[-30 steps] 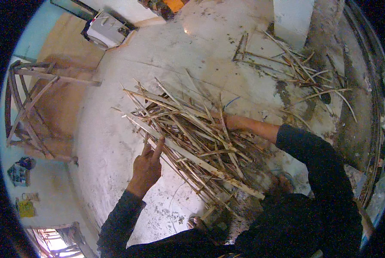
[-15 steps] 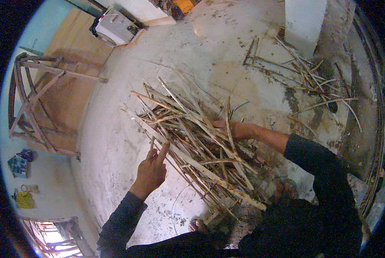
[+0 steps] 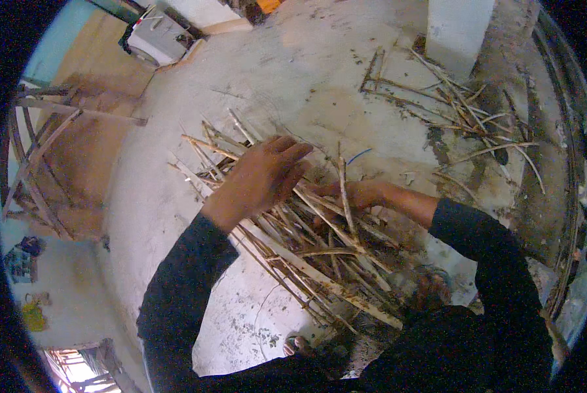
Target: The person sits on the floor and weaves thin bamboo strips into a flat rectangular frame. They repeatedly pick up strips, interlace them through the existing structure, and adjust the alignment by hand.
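A loose bundle of thin wooden sticks (image 3: 320, 252) lies slantwise on the floor before me, with a flat pale strip of wood along its near side. My left hand (image 3: 264, 173) is over the bundle's upper part, back of the hand up, its fingers stretched toward the right and slightly bent. Nothing shows held in it. On the far right side of the bundle, my right hand (image 3: 356, 195) reaches in among the sticks and grips some of them. Sticks partly cover its fingers, and one upright stick crosses in front of it.
More sticks (image 3: 477, 124) are scattered at the back right near a white pillar (image 3: 460, 33). A wooden frame (image 3: 41, 150) leans at the left wall. A white appliance (image 3: 159, 36) stands at the far left. My feet (image 3: 298, 345) are close to the bundle's near end.
My left hand has moved up and right from the bundle's near edge to over its top. My right hand stays at the far side. The view has shifted slightly.
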Tool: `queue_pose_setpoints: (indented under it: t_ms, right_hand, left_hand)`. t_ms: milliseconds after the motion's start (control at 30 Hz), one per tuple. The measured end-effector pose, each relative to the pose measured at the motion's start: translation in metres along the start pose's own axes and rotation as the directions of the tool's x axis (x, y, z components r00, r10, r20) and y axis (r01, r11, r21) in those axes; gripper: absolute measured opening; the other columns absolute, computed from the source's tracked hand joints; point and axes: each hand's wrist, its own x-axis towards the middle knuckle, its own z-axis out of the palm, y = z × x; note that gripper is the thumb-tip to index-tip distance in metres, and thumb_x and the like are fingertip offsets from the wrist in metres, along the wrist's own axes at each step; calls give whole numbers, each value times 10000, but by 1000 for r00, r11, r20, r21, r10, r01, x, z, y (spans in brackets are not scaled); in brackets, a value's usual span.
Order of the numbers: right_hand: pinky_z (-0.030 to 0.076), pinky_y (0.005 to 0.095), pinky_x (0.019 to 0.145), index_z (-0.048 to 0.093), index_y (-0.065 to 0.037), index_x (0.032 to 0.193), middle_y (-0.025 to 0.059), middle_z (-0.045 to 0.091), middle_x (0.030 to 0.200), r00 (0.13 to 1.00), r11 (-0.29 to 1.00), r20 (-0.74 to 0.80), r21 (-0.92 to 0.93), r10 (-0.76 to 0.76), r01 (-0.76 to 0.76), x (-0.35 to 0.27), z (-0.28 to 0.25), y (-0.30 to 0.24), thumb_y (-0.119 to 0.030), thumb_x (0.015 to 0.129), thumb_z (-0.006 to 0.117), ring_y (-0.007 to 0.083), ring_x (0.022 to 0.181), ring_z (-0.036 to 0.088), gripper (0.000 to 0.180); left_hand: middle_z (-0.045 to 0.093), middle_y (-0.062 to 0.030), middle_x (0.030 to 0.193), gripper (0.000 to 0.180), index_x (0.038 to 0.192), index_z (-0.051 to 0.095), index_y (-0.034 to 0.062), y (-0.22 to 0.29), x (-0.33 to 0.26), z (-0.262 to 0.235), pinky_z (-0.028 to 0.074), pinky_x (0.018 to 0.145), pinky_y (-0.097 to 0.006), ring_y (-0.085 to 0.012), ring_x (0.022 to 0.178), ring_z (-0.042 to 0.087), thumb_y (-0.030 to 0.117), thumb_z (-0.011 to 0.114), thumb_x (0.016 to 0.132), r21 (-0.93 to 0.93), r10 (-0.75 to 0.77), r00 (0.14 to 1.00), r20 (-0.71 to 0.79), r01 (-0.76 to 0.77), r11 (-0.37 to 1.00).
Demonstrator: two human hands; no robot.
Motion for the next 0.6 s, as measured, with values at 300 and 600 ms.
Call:
queue_pose_setpoints:
  t_ms: [300,600]
  right_hand:
    - [427,460,1102,481,-66,1484,207,562,1455,998,995,-13,-84,-63,61,6,9,11,-543,977,603,349,1312,533,706]
    - [421,466,1111,465,-67,1498,206,543,1487,996,988,62,-138,-57,65,-5,13,-23,-566,975,599,356,1324,522,736]
  left_hand:
    - [724,-137,1050,312,1106,726,178,-58,34,91,539,835,-503,-394,946,683,421,571,986,99,-67,866,495,21,995]
    - [717,-132,1140,343,1227,662,193,-55,7,104,535,847,-524,-390,985,696,417,523,1008,163,-15,932,363,-47,986]
